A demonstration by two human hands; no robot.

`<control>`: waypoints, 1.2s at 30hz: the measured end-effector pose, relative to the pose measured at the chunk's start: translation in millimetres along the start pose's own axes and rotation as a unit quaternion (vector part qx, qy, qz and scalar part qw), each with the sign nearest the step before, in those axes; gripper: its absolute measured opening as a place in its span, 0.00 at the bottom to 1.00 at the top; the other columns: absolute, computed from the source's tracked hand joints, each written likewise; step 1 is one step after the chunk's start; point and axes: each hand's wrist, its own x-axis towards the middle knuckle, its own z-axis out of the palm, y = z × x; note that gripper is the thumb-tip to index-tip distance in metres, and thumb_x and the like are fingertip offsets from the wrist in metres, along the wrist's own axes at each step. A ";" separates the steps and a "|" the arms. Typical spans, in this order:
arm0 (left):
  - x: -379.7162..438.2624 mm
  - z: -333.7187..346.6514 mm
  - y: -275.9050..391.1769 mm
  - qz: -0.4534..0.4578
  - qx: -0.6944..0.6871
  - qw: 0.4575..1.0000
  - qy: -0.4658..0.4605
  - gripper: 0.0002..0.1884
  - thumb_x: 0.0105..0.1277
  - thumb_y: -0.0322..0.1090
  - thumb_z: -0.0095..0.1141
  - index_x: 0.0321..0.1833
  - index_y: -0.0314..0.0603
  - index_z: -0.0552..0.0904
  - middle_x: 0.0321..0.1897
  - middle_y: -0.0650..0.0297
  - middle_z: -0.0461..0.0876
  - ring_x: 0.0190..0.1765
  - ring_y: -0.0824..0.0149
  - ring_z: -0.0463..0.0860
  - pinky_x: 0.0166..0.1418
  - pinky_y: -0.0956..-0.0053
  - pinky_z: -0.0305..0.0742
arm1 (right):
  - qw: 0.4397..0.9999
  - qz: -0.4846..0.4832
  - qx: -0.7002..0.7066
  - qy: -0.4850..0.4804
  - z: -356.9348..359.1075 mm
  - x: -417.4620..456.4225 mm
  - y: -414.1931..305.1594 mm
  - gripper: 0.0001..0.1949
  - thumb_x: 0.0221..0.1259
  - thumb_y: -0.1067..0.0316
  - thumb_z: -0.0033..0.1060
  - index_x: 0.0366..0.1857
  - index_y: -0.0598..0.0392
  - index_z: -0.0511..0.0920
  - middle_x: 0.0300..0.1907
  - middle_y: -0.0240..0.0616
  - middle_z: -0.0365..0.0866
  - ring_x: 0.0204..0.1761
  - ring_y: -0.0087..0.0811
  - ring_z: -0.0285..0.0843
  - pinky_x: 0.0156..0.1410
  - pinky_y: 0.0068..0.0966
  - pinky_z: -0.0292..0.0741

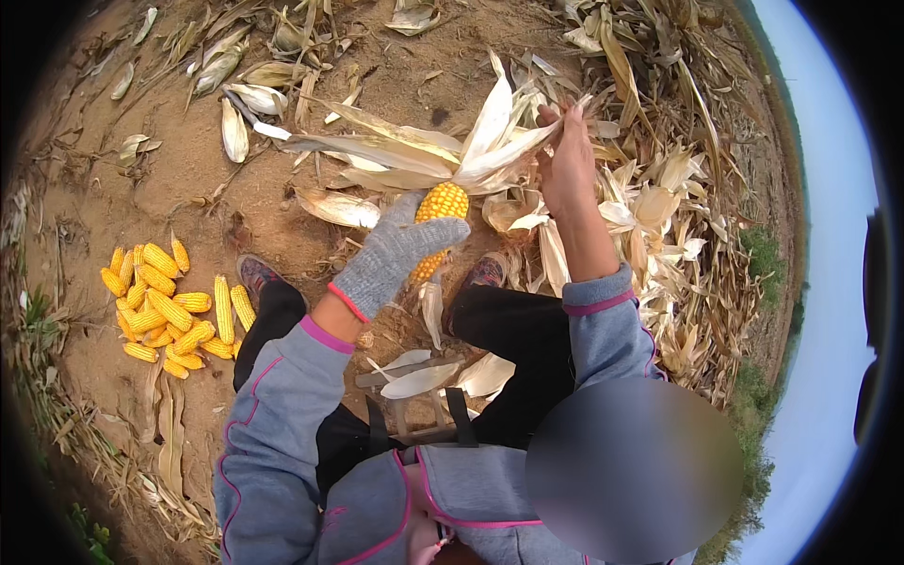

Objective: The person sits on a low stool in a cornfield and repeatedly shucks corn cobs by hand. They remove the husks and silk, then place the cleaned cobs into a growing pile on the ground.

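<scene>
My left hand [406,251], in a grey knit glove, is wrapped around a yellow corn cob [443,203] in front of me. Pale dry husk leaves [417,152] fan out from the cob's far end, peeled back off the kernels. Up and to the right, my bare right hand [571,166] pinches the tip of one husk leaf [512,154] between thumb and fingers. That leaf stretches from the cob's end to my fingertips. The lower part of the cob shows beneath the glove.
Bare husked cobs [166,311] lie in a pile on the soil to my left. A thick heap of dry husks and stalks [657,233] runs along the right. Loose husks [235,131] are scattered ahead. My shoes [258,274] stand apart on the ground.
</scene>
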 end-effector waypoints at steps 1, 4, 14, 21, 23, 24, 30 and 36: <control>2.2 -2.7 -1.9 0.022 -0.003 0.999 0.047 0.28 0.53 0.41 0.65 0.54 0.34 0.70 0.37 0.62 0.76 0.37 0.73 0.76 0.40 0.78 0.75 | 1.000 0.021 0.003 0.012 3.2 -3.8 3.8 0.32 0.69 0.42 0.37 0.63 0.62 0.59 0.58 0.49 0.69 0.63 0.36 0.63 0.63 0.34 0.66; 11.4 -9.9 -5.0 0.097 0.037 0.981 0.165 0.31 0.51 0.38 0.68 0.54 0.32 0.68 0.38 0.60 0.77 0.37 0.70 0.78 0.41 0.75 0.77 | 0.969 0.148 -0.066 -0.185 13.0 -22.8 7.9 0.41 0.64 0.41 0.46 0.67 0.68 0.50 0.60 0.57 0.66 0.65 0.44 0.63 0.66 0.34 0.65; 9.6 8.1 -26.0 0.067 0.313 0.941 0.114 0.34 0.53 0.47 0.65 0.57 0.34 0.66 0.47 0.50 0.74 0.50 0.55 0.77 0.54 0.65 0.72 | 0.957 0.200 0.067 -0.197 55.1 -56.6 22.9 0.21 0.53 0.75 0.63 0.52 0.64 0.70 0.44 0.40 0.77 0.43 0.31 0.77 0.48 0.27 0.77; 1.0 2.2 -11.4 0.040 -0.049 0.993 -0.097 0.25 0.58 0.43 0.61 0.53 0.36 0.71 0.43 0.60 0.76 0.46 0.71 0.75 0.49 0.74 0.74 | 0.947 0.217 0.140 -0.192 59.7 -57.4 6.1 0.17 0.61 0.67 0.56 0.53 0.61 0.71 0.44 0.40 0.78 0.42 0.32 0.78 0.44 0.30 0.77; 18.7 -2.3 -48.3 0.096 0.082 0.991 -0.035 0.21 0.60 0.42 0.60 0.50 0.36 0.74 0.40 0.62 0.78 0.42 0.71 0.76 0.45 0.75 0.75 | 0.945 0.245 0.105 -0.190 66.7 -56.1 8.5 0.16 0.65 0.64 0.53 0.53 0.60 0.71 0.42 0.40 0.78 0.40 0.32 0.79 0.42 0.30 0.78; 16.2 -0.6 -44.0 0.121 0.098 0.987 -0.026 0.21 0.60 0.42 0.60 0.50 0.36 0.74 0.40 0.62 0.78 0.41 0.70 0.76 0.44 0.76 0.75 | 0.944 0.252 0.100 -0.185 66.4 -54.9 9.8 0.16 0.65 0.64 0.53 0.53 0.60 0.71 0.42 0.40 0.79 0.39 0.32 0.79 0.42 0.30 0.78; -13.9 0.8 -14.3 0.219 0.631 0.742 -0.056 0.36 0.55 0.51 0.59 0.61 0.35 0.64 0.44 0.44 0.77 0.43 0.45 0.80 0.48 0.58 0.75 | 0.836 0.410 0.190 -0.312 35.3 -27.0 35.8 0.10 0.67 0.64 0.48 0.45 0.55 0.74 0.28 0.30 0.76 0.17 0.14 0.57 0.15 0.12 0.47; -12.2 2.6 -14.3 0.221 0.221 0.947 0.081 0.34 0.53 0.41 0.65 0.59 0.37 0.65 0.44 0.53 0.77 0.42 0.55 0.81 0.51 0.66 0.75 | 0.974 0.175 0.136 -0.043 1.4 19.7 28.1 0.20 0.58 0.51 0.61 0.48 0.51 0.73 0.39 0.32 0.75 0.38 0.22 0.70 0.38 0.21 0.68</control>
